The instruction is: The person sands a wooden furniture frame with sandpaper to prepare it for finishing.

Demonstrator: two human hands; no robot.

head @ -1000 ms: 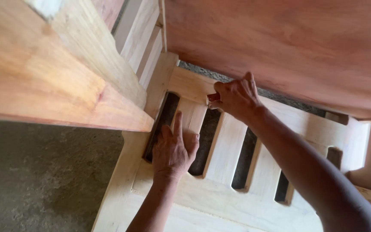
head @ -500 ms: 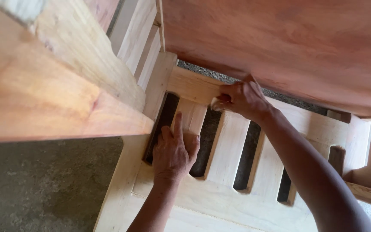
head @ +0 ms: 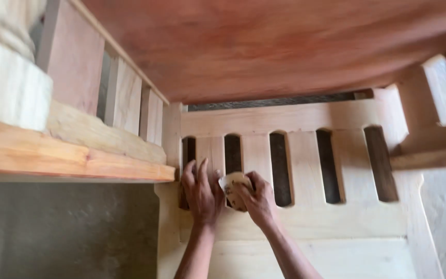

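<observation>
Hands first, in the head view, the only one I have. My left hand (head: 201,192) lies flat, palm down, on the pale slatted wooden panel (head: 305,217), its fingers (head: 196,170) stretched straight up the slat between the first two dark slots. It grips nothing; it only presses on the wood. The forearm comes up from the bottom edge of the picture, nearly upright.

My right hand (head: 256,199) sits just beside it, the two almost touching, knuckles bent and the wrist angled in from the lower right. It is closed around a small folded piece of tan sandpaper (head: 233,190), pinched between thumb and fingers. The sheet rests against the panel at the lower end of the second slot, just right of my left fingertips. Its long axis runs from upper left to lower right, and its rounded top edge points up towards the panel's top rail. The face turned to me is light, with dark specks.

The panel's five slots stand upright in a row, their long axes running up and down. Above them hangs a broad reddish-brown wooden board (head: 295,46). At left, a thick orange-toned timber beam (head: 68,160) crosses the picture above grey ground (head: 63,232).
</observation>
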